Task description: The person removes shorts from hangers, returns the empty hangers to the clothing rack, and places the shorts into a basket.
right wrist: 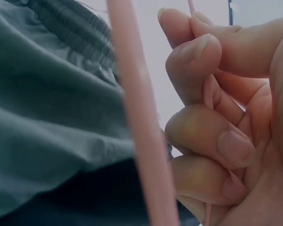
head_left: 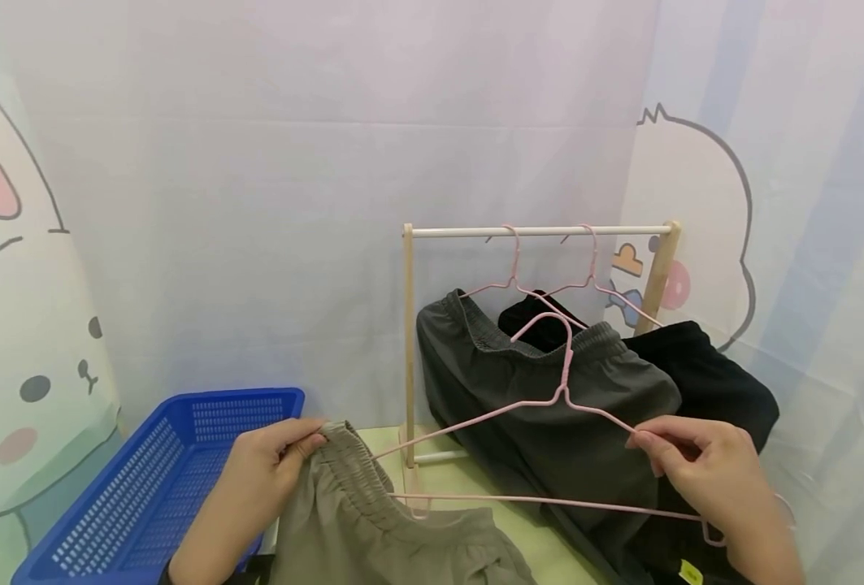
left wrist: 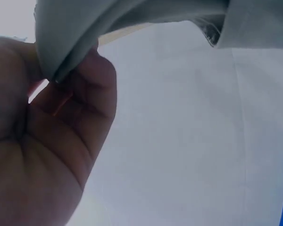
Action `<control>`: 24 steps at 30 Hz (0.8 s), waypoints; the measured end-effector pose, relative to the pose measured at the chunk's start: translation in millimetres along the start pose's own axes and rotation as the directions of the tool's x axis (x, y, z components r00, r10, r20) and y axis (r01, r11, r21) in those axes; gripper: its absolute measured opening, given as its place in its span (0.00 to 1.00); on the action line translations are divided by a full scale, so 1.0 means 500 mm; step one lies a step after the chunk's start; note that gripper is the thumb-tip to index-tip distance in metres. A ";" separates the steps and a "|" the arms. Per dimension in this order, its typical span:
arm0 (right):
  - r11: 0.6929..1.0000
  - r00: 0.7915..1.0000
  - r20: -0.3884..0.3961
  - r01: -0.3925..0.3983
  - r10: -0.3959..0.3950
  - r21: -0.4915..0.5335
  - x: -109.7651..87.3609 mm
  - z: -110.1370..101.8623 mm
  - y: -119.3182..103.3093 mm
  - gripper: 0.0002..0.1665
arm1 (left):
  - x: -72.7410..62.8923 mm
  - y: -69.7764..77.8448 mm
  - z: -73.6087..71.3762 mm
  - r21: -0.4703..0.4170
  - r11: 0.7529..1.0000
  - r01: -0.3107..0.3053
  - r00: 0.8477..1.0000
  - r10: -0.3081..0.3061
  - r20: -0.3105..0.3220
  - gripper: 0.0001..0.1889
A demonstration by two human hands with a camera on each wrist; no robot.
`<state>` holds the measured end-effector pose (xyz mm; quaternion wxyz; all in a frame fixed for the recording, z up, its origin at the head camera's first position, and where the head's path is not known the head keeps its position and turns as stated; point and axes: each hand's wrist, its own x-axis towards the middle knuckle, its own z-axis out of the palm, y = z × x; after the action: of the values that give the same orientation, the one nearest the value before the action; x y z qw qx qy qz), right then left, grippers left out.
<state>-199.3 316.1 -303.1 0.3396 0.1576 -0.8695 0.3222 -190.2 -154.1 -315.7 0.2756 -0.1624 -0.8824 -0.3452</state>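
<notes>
My left hand (head_left: 269, 467) pinches the elastic waistband of khaki pants (head_left: 373, 544) between thumb and fingers, near one end. The pants hang below it at the bottom of the head view. In my right hand (head_left: 720, 475) is a pink wire hanger (head_left: 565, 378), gripped along its right shoulder, hook upward. The hanger's left end reaches inside the waistband opening, where the fabric partly hides it. In the right wrist view, fingers (right wrist: 207, 136) curl round the thin pink wire. The left wrist view shows folded waistband fabric (left wrist: 70, 37) between thumb and fingers.
Behind the hanger stands a small rack (head_left: 409, 349) with a white rail (head_left: 461, 233). Dark grey pants (head_left: 468, 382) and a black garment (head_left: 724, 374) hang there on pink hangers. A blue plastic basket (head_left: 110, 487) sits at left. Pale curtains (head_left: 241, 203) enclose the yellow-green tabletop (head_left: 527, 540).
</notes>
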 end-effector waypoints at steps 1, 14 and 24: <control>1.000 1.000 0.002 -0.015 0.015 -0.002 -0.002 -0.004 0.004 0.12 | 0.000 -0.001 -0.001 0.003 1.000 0.001 1.000 -0.001 -0.007 0.10; 0.982 0.987 0.032 -0.152 0.156 -0.109 -0.025 -0.044 0.043 0.05 | -0.002 -0.011 -0.006 0.020 1.000 -0.001 0.999 0.002 -0.032 0.10; 0.965 0.977 -0.043 -0.214 0.210 -0.152 -0.024 -0.050 0.031 0.05 | -0.003 0.005 0.006 -0.036 0.999 0.032 0.998 -0.031 0.048 0.08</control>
<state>-186.1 344.9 -304.4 0.3259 0.0323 -0.8992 0.2899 -188.9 -150.6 -317.2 0.2460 -0.1617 -0.8845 -0.3619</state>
